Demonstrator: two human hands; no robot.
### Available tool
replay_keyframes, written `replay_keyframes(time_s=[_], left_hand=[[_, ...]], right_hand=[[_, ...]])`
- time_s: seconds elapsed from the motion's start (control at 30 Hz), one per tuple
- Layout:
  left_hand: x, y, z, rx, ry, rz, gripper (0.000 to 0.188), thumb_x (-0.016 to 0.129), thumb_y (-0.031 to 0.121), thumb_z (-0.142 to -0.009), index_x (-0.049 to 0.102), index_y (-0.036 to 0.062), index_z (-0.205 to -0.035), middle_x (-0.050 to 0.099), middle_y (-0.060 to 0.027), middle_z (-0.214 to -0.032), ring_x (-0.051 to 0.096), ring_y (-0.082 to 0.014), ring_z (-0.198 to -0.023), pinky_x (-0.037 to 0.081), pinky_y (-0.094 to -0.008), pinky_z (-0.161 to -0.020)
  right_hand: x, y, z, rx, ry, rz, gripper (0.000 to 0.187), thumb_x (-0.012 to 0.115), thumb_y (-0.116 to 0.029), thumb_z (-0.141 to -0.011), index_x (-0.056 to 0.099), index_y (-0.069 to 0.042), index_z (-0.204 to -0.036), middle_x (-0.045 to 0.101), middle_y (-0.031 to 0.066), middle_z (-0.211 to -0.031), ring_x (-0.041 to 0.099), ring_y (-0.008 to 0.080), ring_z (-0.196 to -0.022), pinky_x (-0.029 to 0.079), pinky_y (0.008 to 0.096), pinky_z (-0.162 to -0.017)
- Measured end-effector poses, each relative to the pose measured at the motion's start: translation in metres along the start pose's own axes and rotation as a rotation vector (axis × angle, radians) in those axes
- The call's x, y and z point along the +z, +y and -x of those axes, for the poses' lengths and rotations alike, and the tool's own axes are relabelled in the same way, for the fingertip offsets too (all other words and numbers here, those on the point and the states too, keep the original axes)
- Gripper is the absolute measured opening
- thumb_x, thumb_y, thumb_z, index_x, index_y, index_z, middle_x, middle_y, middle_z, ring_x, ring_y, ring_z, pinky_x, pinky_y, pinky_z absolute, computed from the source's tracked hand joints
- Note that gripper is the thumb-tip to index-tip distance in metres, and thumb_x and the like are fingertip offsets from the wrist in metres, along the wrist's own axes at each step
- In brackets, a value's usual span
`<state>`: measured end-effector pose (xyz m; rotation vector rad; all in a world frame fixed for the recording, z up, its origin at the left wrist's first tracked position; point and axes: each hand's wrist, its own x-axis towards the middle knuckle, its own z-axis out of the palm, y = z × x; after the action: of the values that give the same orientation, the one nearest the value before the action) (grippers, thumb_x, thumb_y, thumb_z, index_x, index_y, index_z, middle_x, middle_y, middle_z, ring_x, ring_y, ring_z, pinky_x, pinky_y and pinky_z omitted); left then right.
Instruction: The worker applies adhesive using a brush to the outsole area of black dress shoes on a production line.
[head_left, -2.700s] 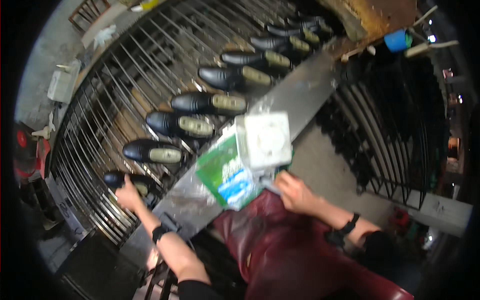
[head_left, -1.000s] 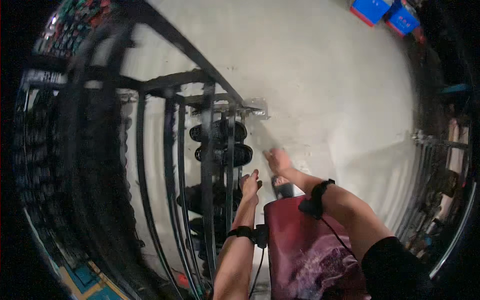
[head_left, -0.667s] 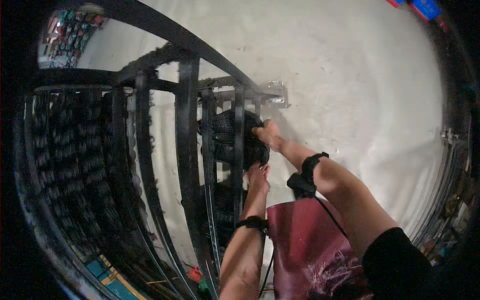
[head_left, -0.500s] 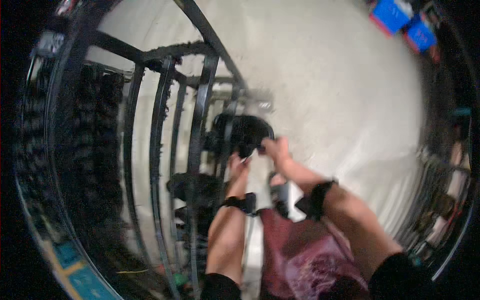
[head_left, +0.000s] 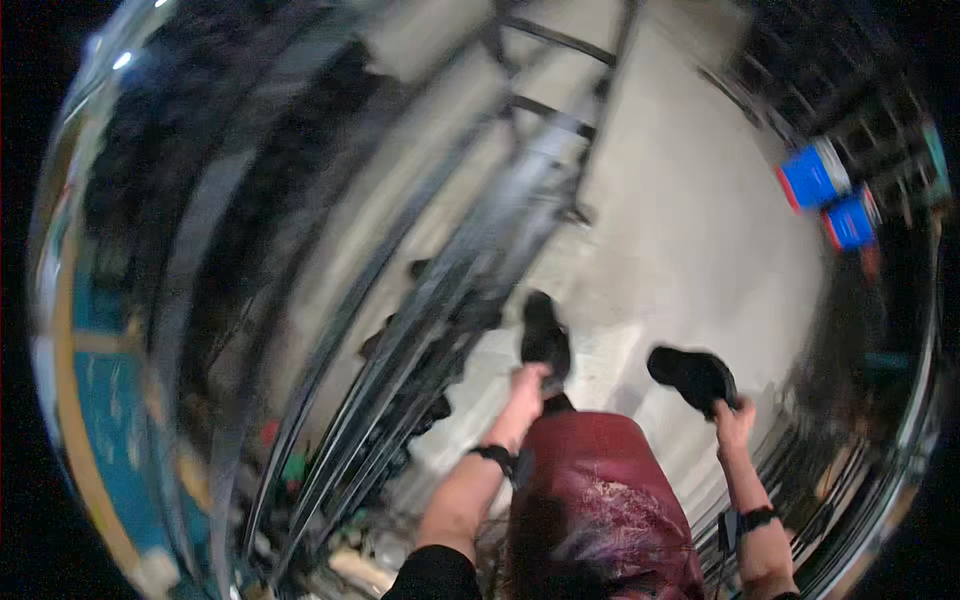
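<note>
My right hand (head_left: 735, 425) grips one end of a black, shoe-shaped piece (head_left: 692, 376), held out over the pale floor to the right. Closed at the near end of a second black, sole-like piece (head_left: 545, 332) is my left hand (head_left: 528, 388), just in front of my maroon apron (head_left: 590, 450). Blur hides whether these are whole shoes or only soles. Left of my left hand stands a dark metal rack (head_left: 375, 340), with several black pieces (head_left: 470, 310) showing among its bars.
Two blue-and-red containers (head_left: 815, 178) stand at the far right near dark shelving. Another dark frame (head_left: 560, 110) stands at the far middle. A teal surface with a yellow edge (head_left: 110, 420) lies at the far left. Thin metal bars (head_left: 800, 480) run along the lower right.
My hands were close together at a black object beside the rack. They are now apart, the right one farther right, each on a black piece. The view has turned.
</note>
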<state>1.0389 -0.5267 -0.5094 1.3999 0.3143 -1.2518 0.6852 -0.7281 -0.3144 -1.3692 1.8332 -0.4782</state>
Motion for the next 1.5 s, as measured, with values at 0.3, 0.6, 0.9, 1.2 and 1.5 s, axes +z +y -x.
replay_keyframes(time_s=[0.3,0.6,0.9,1.2,1.5], left_hand=[[-0.118,0.101,0.599,-0.008,0.521,-0.907,0.081,0.065,0.017,-0.084,0.038,0.0121,-0.160,0.076,-0.0252,-0.112,0.073,-0.0440,-0.107,0.059,-0.0552,-0.091],[-0.514,-0.066,0.893,-0.098,0.892,-0.700,0.070,0.061,0.006,-0.072,0.074,0.0281,-0.137,0.079,-0.0116,-0.118,0.074,-0.0270,-0.113,0.058,-0.0416,-0.095],[-0.773,-0.081,0.827,0.239,1.262,-1.180,0.051,0.075,0.017,-0.082,0.067,0.0139,-0.132,0.062,-0.0100,-0.134,0.055,-0.0312,-0.132,0.049,-0.0483,-0.105],[-0.586,-0.201,0.917,-0.102,1.783,0.203,0.073,0.074,0.039,-0.095,0.051,-0.0033,-0.150,0.064,-0.0250,-0.135,0.062,-0.0434,-0.121,0.050,-0.0495,-0.106],[-0.558,-0.285,0.854,-0.167,1.703,0.426,0.087,0.091,0.024,-0.077,0.049,-0.0065,-0.147,0.063,-0.0230,-0.128,0.059,-0.0425,-0.117,0.052,-0.0495,-0.099]], right_hand=[[-0.115,-0.281,0.240,-0.757,-0.771,0.179,0.042,0.061,-0.004,-0.069,0.064,0.006,-0.110,0.065,0.0172,-0.099,0.062,0.0214,-0.085,0.055,0.0379,-0.080],[0.057,-0.262,0.598,-1.311,-1.484,0.253,0.038,0.076,-0.006,-0.079,0.069,0.000,-0.116,0.074,0.0162,-0.104,0.072,0.0266,-0.095,0.055,0.0355,-0.089],[0.162,-0.174,1.016,-1.297,-2.220,0.746,0.044,0.067,0.000,-0.083,0.066,0.000,-0.127,0.073,0.0123,-0.105,0.071,0.0202,-0.096,0.057,0.0340,-0.086],[0.280,0.043,1.157,-1.066,-2.284,0.760,0.046,0.076,-0.012,-0.090,0.066,0.003,-0.132,0.075,0.0129,-0.109,0.068,0.0181,-0.093,0.056,0.0337,-0.083],[0.298,0.064,1.147,-1.173,-1.191,1.272,0.144,0.103,-0.037,-0.063,0.010,0.016,-0.161,0.038,0.0346,-0.162,0.046,0.0400,-0.148,0.041,0.0400,-0.121]])
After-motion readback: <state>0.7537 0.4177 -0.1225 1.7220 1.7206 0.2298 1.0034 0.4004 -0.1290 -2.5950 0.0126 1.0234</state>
